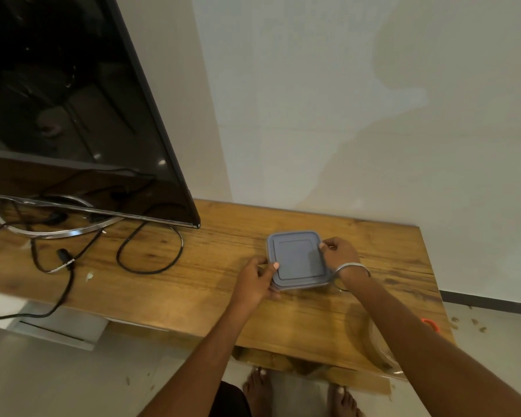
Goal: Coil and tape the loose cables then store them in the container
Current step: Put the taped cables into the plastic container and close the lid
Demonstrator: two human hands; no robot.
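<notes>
I have the container (298,260) held between both hands on the worktop (223,296), left hand (254,281) gripping its near-left corner, right hand (339,254) pinching the far-right rim, probably to free the lid. The loose cables (139,254) lie uncoiled, well left of my left hand.

This looks like a living room in a home. Left of the fingers (273,265), a large flat-screen television (73,115) stands on a chrome ring base (54,233) on a long wooden TV bench (193,281), with loose black cables (151,251) trailing over the wood. A plain pale wall (373,115) rises beyond the fingers, and below them bare feet (259,386) stand on a light tiled floor (57,380).
</notes>
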